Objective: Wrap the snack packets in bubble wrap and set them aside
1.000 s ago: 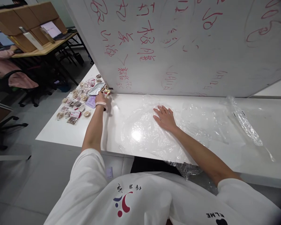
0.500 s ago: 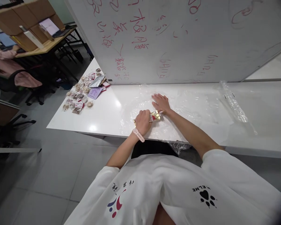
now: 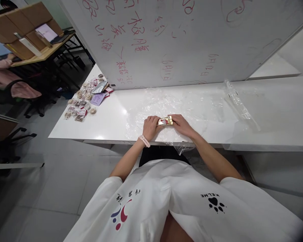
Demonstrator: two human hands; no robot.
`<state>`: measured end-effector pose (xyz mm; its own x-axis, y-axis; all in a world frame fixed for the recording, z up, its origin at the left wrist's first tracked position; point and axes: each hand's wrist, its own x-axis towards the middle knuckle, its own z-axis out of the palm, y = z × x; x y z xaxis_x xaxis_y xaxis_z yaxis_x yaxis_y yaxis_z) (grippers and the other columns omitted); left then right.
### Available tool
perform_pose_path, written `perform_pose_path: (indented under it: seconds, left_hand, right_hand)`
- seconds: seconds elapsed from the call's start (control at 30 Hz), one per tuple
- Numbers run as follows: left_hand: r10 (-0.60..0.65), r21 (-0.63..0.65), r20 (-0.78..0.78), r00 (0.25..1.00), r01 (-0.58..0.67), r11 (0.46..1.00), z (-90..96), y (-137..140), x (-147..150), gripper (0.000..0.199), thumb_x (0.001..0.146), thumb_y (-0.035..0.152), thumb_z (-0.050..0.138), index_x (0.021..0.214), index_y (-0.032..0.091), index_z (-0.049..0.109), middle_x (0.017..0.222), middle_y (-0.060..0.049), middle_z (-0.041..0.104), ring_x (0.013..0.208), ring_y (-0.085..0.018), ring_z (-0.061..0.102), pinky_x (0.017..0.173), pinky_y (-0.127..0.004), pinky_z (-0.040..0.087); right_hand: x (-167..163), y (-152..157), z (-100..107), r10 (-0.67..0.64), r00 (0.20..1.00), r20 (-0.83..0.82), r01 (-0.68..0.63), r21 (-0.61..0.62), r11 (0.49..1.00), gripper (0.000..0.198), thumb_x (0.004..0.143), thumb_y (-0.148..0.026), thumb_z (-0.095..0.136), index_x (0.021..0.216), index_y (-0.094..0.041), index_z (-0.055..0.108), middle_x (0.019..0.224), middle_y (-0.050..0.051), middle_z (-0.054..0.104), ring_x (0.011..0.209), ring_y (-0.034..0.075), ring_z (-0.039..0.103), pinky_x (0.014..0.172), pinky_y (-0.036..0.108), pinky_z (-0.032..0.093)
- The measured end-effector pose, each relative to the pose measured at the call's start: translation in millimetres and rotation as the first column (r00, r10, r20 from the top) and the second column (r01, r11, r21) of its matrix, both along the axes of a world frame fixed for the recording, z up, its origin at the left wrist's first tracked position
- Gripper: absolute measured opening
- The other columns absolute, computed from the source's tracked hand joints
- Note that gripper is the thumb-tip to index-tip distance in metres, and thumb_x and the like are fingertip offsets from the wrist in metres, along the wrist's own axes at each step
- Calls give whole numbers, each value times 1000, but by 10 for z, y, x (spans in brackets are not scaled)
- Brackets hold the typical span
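Observation:
Between my two hands is a small gold snack packet with a red and white label. The fingers of my left hand are closed on its left end, and a pale pink band circles that wrist. My right hand grips the right end, fingers bent around the edge. Under both hands a sheet of clear plastic wrap lies crinkled over the white table, with part of it hanging past the front edge. My fingers hide the packet's ends.
Several small wrapped snacks cluster at the table's left end, beside a purple packet. A whiteboard with red writing rises along the back. A long clear plastic bag lies to the right. A person in pink sits at a desk far left.
My right hand, which lay spread flat on the plastic, has come back and closed on the packet's right end. My left hand still holds the packet. The camera view has shifted slightly.

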<state>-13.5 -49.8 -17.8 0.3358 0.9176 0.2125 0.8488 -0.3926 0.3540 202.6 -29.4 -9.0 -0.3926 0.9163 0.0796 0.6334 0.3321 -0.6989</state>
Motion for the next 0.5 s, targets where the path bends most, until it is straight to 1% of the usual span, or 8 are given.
perform_pose_path:
  seconds: [0.07, 0.17, 0.23, 0.3, 0.33, 0.4, 0.47, 0.5]
  left_hand:
    - [-27, -15, -47, 999, 26, 1000, -22, 47, 79, 46, 93, 40, 58, 135, 23, 52, 140, -14, 56, 131, -31, 48, 105, -48, 40]
    - [-26, -15, -104, 994, 25, 1000, -15, -20, 92, 63, 95, 45, 53, 152, 24, 35, 158, -14, 37, 148, -34, 29, 118, -57, 24]
    - [-6, 38, -104, 995, 10, 999, 26, -145, 31, 75, 94, 51, 50, 158, 23, 20, 164, -15, 23, 153, -33, 15, 122, -59, 12]
    - [-14, 84, -76, 997, 20, 996, 73, -292, -61, 82, 94, 55, 48, 160, 22, 11, 166, -15, 16, 155, -31, 8, 124, -57, 7]
    - [-30, 90, -56, 998, 35, 995, 89, -360, -109, 83, 94, 57, 47, 160, 23, 9, 166, -14, 15, 155, -30, 7, 124, -56, 7]
    - [-69, 72, -21, 997, 71, 995, 89, -469, -196, 89, 91, 63, 49, 160, 25, 9, 166, -14, 16, 155, -30, 8, 124, -55, 10]
    - [-115, 35, -9, 993, 115, 993, 56, -532, -264, 97, 85, 70, 54, 160, 25, 11, 165, -16, 16, 154, -32, 9, 123, -57, 11]
    - [-137, 17, -13, 990, 137, 990, 36, -547, -291, 102, 81, 72, 57, 159, 24, 12, 165, -17, 16, 154, -33, 8, 123, -58, 12]
  right_hand:
    - [4, -139, 11, -56, 998, -22, 57, 54, 997, 46, 97, -39, 35, 128, -24, 66, 137, 5, 61, 129, 28, 51, 108, 46, 41]
    - [176, -514, 163, -269, 960, -77, 277, 107, 955, 48, 98, -51, 34, 116, -25, 71, 123, 7, 69, 116, 28, 61, 99, 44, 48]
    - [370, -876, 233, -448, 890, -79, 451, 27, 892, 49, 96, -59, 37, 90, -28, 75, 96, 8, 75, 92, 28, 68, 84, 42, 52]
    - [549, -1239, 176, -545, 838, -19, 535, -169, 828, 55, 93, -66, 42, 67, -27, 70, 73, 8, 71, 71, 26, 67, 71, 41, 52]
    - [611, -1389, 96, -559, 829, -1, 535, -291, 793, 57, 90, -69, 43, 64, -26, 69, 68, 8, 69, 64, 25, 65, 65, 40, 51]
    - [654, -1583, -122, -568, 820, -69, 448, -539, 713, 56, 85, -74, 49, 73, -25, 72, 73, 9, 70, 58, 23, 62, 57, 39, 50]
    - [599, -1619, -314, -570, 786, -239, 261, -707, 657, 53, 81, -74, 57, 93, -26, 75, 89, 9, 73, 64, 22, 64, 55, 37, 52]
    - [550, -1582, -363, -554, 765, -327, 160, -738, 656, 52, 79, -73, 61, 100, -27, 74, 95, 9, 73, 68, 21, 64, 58, 36, 53]
